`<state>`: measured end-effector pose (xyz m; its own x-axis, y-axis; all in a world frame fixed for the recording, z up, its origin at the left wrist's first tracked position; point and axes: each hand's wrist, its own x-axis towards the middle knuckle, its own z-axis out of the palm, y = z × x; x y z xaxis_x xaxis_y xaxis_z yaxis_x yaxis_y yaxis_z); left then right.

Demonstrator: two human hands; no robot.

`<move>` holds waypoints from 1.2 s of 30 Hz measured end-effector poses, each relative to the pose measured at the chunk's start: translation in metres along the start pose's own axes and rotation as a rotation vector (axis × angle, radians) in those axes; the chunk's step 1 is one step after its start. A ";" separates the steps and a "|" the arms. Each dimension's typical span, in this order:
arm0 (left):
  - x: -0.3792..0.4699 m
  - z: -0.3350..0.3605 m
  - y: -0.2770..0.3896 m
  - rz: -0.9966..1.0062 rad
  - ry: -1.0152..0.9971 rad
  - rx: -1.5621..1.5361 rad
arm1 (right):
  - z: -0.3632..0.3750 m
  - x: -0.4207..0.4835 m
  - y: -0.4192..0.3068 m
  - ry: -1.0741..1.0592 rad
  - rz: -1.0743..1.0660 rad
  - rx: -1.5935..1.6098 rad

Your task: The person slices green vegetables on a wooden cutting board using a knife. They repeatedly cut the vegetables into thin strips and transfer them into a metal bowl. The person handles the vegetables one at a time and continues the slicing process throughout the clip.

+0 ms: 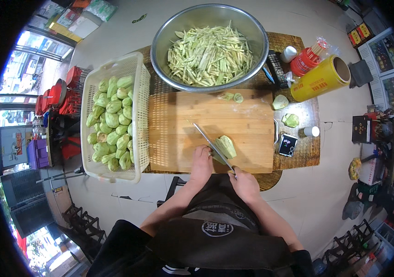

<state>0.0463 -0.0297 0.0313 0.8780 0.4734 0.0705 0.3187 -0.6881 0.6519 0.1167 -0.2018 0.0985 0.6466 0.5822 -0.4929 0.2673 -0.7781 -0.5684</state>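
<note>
My right hand [245,183] grips the handle of a kitchen knife [212,140], whose blade slants up and left across the wooden cutting board [179,114]. Just right of the blade lies a pale green, peeled piece of vegetable, apparently eggplant [227,147]. More of it shows at the blade's left side, where my left hand [202,161] holds it with curled fingers; part of this piece is hidden by the blade and fingers. Small vegetable trimmings [237,97] rest near the board's far edge.
Left of the board stands a white plastic basket [141,121] of peeled vegetables. A steel bowl [155,65] of cut strips sits beyond it. At right are a yellow film roll [316,81], a red chopstick holder [302,62], a remote control [277,69], two white cups and a small black device [287,144].
</note>
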 end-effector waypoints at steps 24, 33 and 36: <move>0.001 0.001 -0.001 0.049 -0.027 0.013 | -0.041 -0.080 -0.004 0.028 -0.014 -0.090; 0.003 0.002 -0.001 0.061 0.003 0.025 | -0.047 -0.069 -0.004 -0.055 0.004 -0.134; 0.004 0.003 -0.002 0.059 0.009 0.015 | -0.045 -0.063 -0.006 -0.077 0.026 -0.096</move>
<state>0.0505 -0.0281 0.0285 0.8923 0.4365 0.1152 0.2717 -0.7229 0.6353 0.1063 -0.2446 0.1628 0.5981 0.5750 -0.5583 0.3209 -0.8101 -0.4906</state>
